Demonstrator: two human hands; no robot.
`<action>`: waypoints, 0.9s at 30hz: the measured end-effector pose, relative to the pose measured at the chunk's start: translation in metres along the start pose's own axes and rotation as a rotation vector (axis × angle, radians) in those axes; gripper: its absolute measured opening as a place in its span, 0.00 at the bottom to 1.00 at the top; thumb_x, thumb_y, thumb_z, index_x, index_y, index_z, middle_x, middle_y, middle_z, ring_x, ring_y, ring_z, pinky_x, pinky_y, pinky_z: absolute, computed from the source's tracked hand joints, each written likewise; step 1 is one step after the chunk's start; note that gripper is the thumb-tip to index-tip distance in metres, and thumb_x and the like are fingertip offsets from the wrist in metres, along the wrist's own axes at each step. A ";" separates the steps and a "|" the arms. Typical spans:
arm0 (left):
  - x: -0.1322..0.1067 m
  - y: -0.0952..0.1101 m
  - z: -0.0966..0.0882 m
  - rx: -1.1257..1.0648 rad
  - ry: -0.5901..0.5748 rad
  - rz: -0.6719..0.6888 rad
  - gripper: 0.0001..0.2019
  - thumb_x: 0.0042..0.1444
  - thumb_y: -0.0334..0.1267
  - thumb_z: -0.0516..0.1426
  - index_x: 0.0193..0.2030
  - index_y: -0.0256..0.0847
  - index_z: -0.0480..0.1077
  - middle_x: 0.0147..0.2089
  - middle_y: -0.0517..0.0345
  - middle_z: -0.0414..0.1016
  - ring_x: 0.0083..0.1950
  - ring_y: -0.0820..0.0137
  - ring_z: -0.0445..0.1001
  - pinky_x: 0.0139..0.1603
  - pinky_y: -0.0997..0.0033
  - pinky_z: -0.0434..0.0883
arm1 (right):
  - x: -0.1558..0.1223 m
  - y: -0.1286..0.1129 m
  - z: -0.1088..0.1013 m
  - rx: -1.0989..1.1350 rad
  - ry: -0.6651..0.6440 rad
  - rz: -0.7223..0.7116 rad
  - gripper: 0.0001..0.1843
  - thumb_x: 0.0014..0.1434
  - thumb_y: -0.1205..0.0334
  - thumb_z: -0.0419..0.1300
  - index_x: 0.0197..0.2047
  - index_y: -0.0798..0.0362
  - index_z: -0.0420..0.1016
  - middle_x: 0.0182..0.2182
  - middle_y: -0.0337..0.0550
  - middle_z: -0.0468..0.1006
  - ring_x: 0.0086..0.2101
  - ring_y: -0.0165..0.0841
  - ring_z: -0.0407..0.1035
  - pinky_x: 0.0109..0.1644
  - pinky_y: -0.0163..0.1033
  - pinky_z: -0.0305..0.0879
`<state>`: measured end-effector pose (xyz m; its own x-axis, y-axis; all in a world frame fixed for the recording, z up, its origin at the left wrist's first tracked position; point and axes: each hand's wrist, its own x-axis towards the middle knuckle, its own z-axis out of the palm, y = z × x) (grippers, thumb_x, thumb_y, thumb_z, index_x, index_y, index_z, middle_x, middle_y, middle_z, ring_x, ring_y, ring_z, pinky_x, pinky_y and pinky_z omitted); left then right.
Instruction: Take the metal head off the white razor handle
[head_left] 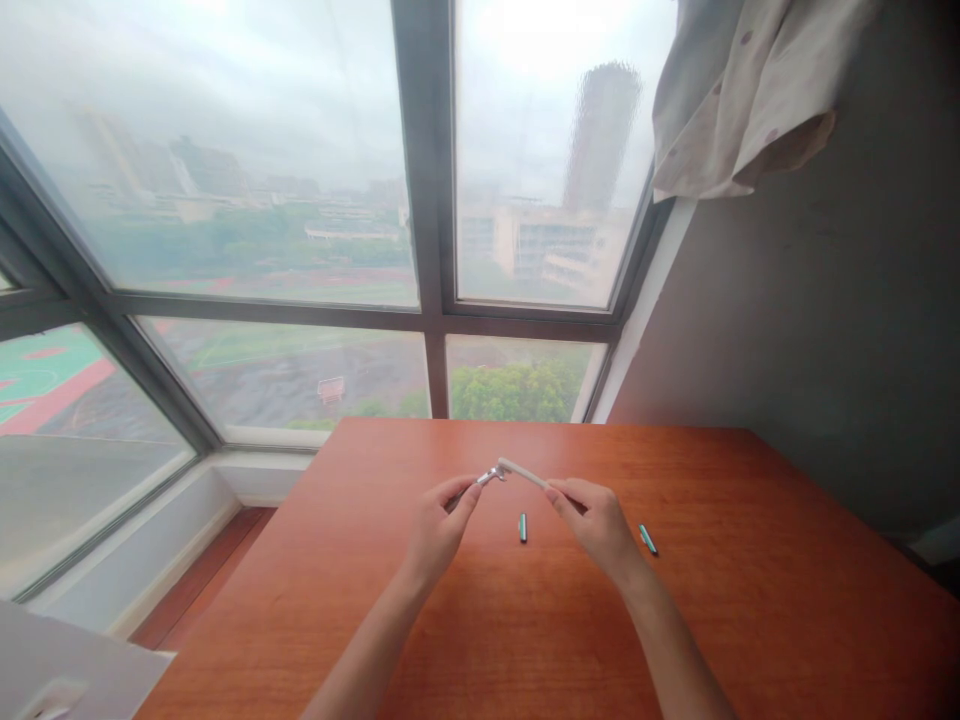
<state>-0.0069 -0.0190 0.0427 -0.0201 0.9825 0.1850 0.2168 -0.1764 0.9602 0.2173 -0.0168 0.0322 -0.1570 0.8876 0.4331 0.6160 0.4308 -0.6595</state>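
My left hand [439,525] pinches the dark grip of a razor handle [490,474], whose silver neck points up and to the right with no cartridge on it. My right hand [596,520] is closed on a slim pale toothbrush [526,473] with a darker lower end. The toothbrush's head meets the razor handle's metal tip above the table; bristles are too small to make out. Below and between the hands lies a green and black razor cartridge [523,528]. A second razor cartridge [649,540] rests right of my right wrist.
Both hands are over a reddish-brown wooden table [750,620]. Large windows with a grey frame [431,200] stand behind and to the left. A light curtain [750,110] hangs at the upper right beside a grey wall [795,300].
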 end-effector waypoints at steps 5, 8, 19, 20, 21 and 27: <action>0.001 -0.002 -0.002 0.012 0.024 -0.011 0.17 0.53 0.47 0.56 0.39 0.36 0.78 0.32 0.54 0.77 0.32 0.66 0.71 0.30 0.74 0.64 | 0.000 -0.001 -0.001 0.036 -0.033 -0.013 0.18 0.63 0.54 0.51 0.36 0.54 0.79 0.24 0.42 0.75 0.25 0.31 0.65 0.28 0.33 0.55; 0.002 -0.003 -0.003 0.009 0.038 -0.026 0.17 0.53 0.47 0.56 0.38 0.36 0.78 0.31 0.55 0.76 0.31 0.67 0.69 0.30 0.74 0.64 | 0.000 -0.002 -0.002 0.054 -0.051 -0.016 0.17 0.63 0.54 0.52 0.36 0.54 0.79 0.25 0.42 0.75 0.25 0.31 0.65 0.28 0.33 0.55; 0.001 -0.001 -0.001 -0.035 0.034 -0.024 0.17 0.53 0.48 0.57 0.36 0.35 0.78 0.24 0.59 0.69 0.28 0.71 0.63 0.28 0.75 0.59 | -0.001 0.001 -0.001 0.031 0.031 0.001 0.16 0.62 0.54 0.53 0.35 0.53 0.79 0.24 0.42 0.74 0.25 0.31 0.64 0.28 0.33 0.56; 0.001 -0.001 -0.001 -0.036 0.037 -0.023 0.17 0.53 0.48 0.57 0.36 0.35 0.78 0.24 0.59 0.68 0.27 0.71 0.63 0.27 0.75 0.59 | -0.001 0.001 -0.001 0.036 0.030 -0.002 0.16 0.62 0.54 0.53 0.35 0.53 0.79 0.24 0.42 0.74 0.25 0.31 0.65 0.28 0.33 0.56; 0.001 -0.001 -0.001 -0.037 0.039 -0.022 0.17 0.52 0.48 0.57 0.36 0.35 0.78 0.24 0.59 0.68 0.27 0.71 0.63 0.27 0.75 0.59 | -0.001 0.001 -0.001 0.039 0.027 -0.006 0.16 0.62 0.53 0.53 0.35 0.53 0.79 0.24 0.42 0.75 0.25 0.31 0.65 0.28 0.33 0.56; 0.001 -0.001 -0.001 -0.035 0.056 -0.028 0.16 0.53 0.47 0.57 0.35 0.36 0.77 0.26 0.58 0.70 0.28 0.71 0.64 0.28 0.75 0.60 | -0.001 0.001 -0.001 0.030 0.009 -0.005 0.16 0.62 0.53 0.53 0.35 0.54 0.79 0.24 0.42 0.75 0.25 0.31 0.65 0.28 0.34 0.56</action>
<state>-0.0081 -0.0177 0.0419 -0.0806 0.9824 0.1684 0.1809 -0.1517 0.9717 0.2188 -0.0176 0.0316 -0.1532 0.8839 0.4419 0.5920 0.4402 -0.6751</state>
